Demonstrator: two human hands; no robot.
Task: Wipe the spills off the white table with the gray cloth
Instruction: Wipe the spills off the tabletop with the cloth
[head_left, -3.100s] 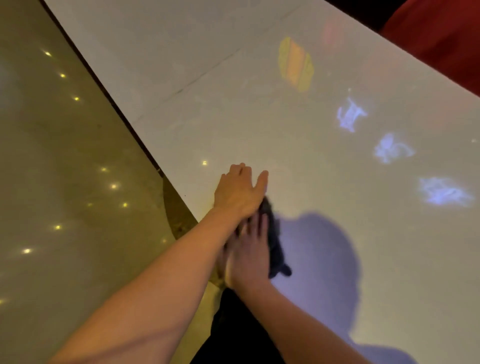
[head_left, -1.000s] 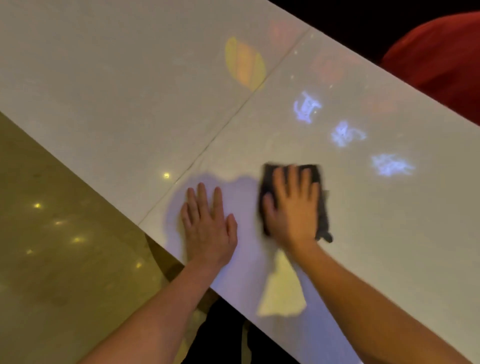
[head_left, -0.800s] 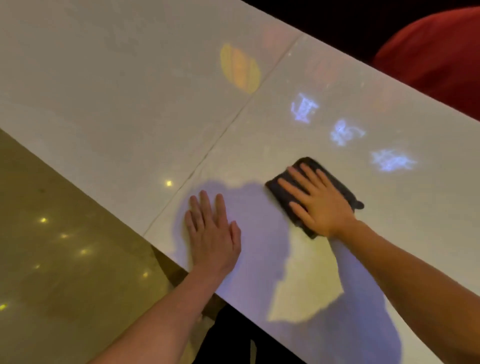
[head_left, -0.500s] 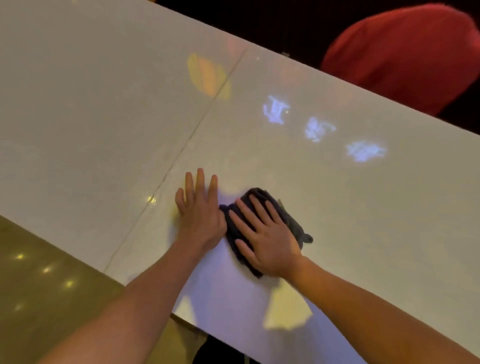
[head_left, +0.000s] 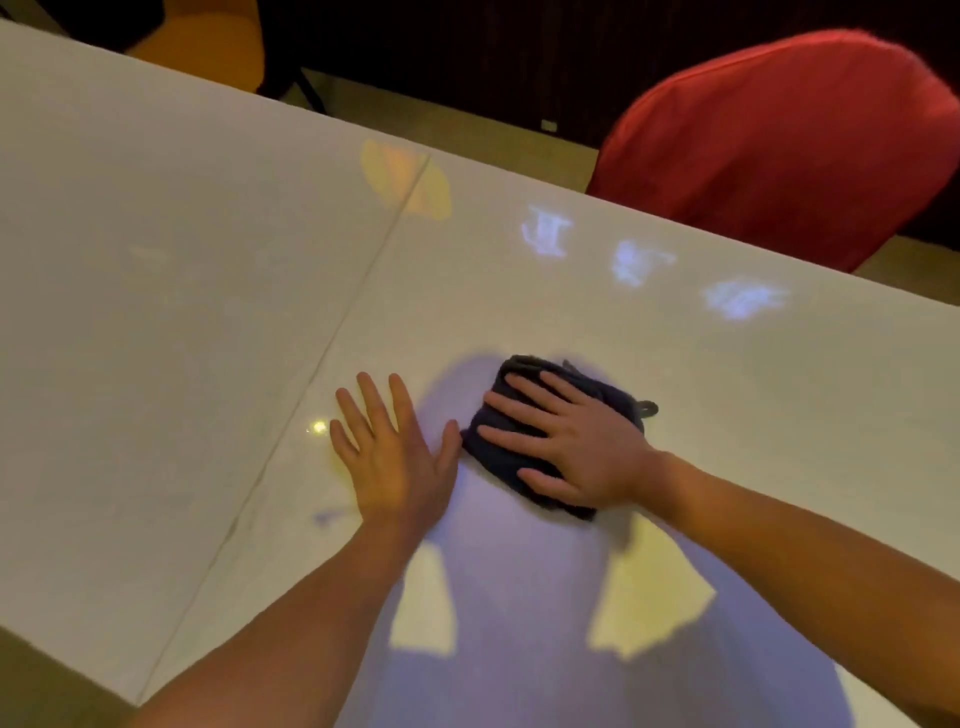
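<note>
The dark gray cloth (head_left: 496, 448) lies bunched on the white table (head_left: 156, 312), a little right of centre. My right hand (head_left: 571, 447) is pressed flat on top of it with fingers spread, hiding most of it. My left hand (head_left: 392, 457) rests flat and empty on the table just left of the cloth, its thumb almost touching the cloth's edge. I cannot make out any spill on the surface; bluish light patches (head_left: 639, 262) glow on the table beyond the cloth.
A seam (head_left: 332, 343) runs diagonally across the tabletop left of my hands. A red-covered chair (head_left: 779, 130) stands behind the far edge at the right, an orange chair (head_left: 208, 36) at the far left. My shadow covers the near table.
My right hand slid the cloth from the right toward my left hand and then a little away again. My left hand stayed flat. The view tilted up, showing the chairs.
</note>
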